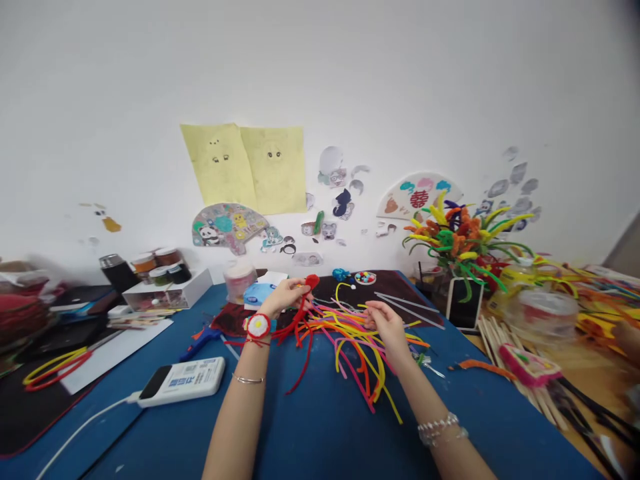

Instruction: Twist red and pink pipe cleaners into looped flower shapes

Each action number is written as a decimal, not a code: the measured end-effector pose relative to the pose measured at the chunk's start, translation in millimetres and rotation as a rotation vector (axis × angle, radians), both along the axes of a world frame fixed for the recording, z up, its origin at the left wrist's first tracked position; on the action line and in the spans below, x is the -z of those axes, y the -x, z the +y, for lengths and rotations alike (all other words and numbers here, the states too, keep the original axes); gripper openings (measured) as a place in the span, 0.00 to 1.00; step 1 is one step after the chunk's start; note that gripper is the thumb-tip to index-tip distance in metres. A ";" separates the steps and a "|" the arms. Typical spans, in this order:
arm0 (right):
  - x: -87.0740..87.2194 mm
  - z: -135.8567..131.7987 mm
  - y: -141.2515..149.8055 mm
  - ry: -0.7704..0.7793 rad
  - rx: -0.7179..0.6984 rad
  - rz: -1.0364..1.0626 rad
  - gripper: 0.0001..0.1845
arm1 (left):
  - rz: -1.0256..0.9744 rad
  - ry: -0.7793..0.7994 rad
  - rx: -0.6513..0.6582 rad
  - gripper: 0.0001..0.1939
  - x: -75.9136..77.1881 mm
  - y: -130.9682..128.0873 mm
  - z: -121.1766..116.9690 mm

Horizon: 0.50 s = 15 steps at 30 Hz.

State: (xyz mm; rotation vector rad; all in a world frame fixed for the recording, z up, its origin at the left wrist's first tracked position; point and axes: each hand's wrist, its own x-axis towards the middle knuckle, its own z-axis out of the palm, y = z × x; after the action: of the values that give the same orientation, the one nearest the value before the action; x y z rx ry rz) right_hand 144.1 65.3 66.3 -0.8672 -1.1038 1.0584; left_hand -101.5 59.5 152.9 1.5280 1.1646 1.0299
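My left hand pinches a red pipe cleaner shape that has a rounded fuzzy top. On that wrist sits a red bracelet with a white flower. My right hand is to the right, its thumb and fingertips drawn together above a loose heap of pipe cleaners. Whatever lies between those fingertips is too small to make out. The heap is yellow, orange, pink and red, and spreads over the blue table mat between both forearms. A yellow pipe cleaner with a white tip curves up behind it.
At left lie a white power bank with a cable and a blue glue gun. Behind are a tissue pack and a dish of beads. A pipe-cleaner bouquet, a phone and wooden sticks stand or lie right.
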 end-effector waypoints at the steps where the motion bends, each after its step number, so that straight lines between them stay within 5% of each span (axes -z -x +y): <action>1: 0.6 0.0 -0.4 0.011 -0.016 0.003 0.14 | 0.020 0.008 -0.006 0.17 0.0 5.3 -1.0; 4: -4.1 -7.5 5.1 -0.004 -0.143 -0.025 0.17 | 0.133 -0.026 0.054 0.18 -0.5 7.7 -5.3; 8: -13.8 -22.8 20.1 -0.065 -0.341 -0.086 0.24 | 0.258 -0.091 0.209 0.19 2.5 -20.2 -10.1; 15: -9.6 -13.4 11.4 -0.065 -0.039 -0.078 0.17 | 0.485 -0.191 0.248 0.17 32.9 -80.6 -5.3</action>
State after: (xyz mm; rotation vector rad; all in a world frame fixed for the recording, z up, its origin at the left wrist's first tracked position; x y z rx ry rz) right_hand 132.6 51.9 75.9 -0.8443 -1.2180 1.0223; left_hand -21.0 54.2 120.0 2.0931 1.1787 0.6323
